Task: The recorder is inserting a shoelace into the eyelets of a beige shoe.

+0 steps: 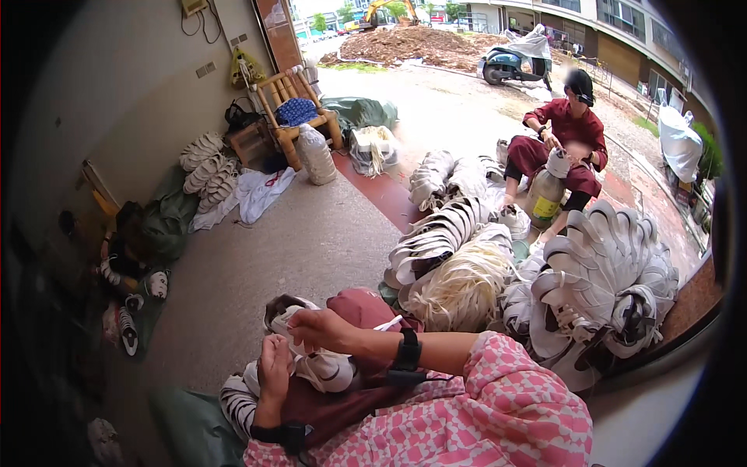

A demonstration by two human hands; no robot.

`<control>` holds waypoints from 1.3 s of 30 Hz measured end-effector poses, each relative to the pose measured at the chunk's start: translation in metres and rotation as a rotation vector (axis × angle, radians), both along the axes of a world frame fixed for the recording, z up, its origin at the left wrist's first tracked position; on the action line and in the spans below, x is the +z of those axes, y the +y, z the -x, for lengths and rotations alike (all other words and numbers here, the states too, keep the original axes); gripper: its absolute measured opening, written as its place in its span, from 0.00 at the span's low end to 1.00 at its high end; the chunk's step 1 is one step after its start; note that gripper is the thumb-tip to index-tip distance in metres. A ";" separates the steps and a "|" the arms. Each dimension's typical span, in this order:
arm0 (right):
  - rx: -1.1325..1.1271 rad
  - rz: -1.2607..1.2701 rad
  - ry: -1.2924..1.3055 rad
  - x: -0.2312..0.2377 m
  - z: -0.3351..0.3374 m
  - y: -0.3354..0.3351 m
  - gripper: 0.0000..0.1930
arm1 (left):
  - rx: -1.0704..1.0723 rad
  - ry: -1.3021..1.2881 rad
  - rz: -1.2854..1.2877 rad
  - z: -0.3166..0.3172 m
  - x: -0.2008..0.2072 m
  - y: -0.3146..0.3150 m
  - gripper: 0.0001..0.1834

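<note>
My left hand (274, 370) is raised over my lap, its fingers drawn together in a pinch. Close beside it on the right, my right hand (320, 331) also pinches with bent fingers. What either one holds is too small to make out. Just under both hands a white sneaker (328, 371) rests on maroon cloth (342, 405) over my lap, partly hidden by my fingers. Another pale shoe (282, 310) shows behind my hands. A thin white stick-like piece (387, 323) lies by my right wrist.
Stacked white shoe uppers (440, 237), bundled cream laces (467, 284) and more shoes (603, 272) pile up on my right. A co-worker (572, 128) sits beyond them, hands on a shoe atop a large bottle (544, 198). A bamboo chair (292, 105) and white sack (317, 156) stand ahead.
</note>
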State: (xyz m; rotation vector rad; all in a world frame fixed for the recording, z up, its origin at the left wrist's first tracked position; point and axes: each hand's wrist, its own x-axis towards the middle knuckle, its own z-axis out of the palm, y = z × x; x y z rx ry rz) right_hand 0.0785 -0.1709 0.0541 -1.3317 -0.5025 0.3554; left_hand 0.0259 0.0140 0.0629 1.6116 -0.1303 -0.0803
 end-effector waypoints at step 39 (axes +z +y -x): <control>-0.012 0.049 0.169 0.007 -0.006 0.011 0.09 | 0.261 -0.190 -0.035 0.009 -0.028 -0.007 0.07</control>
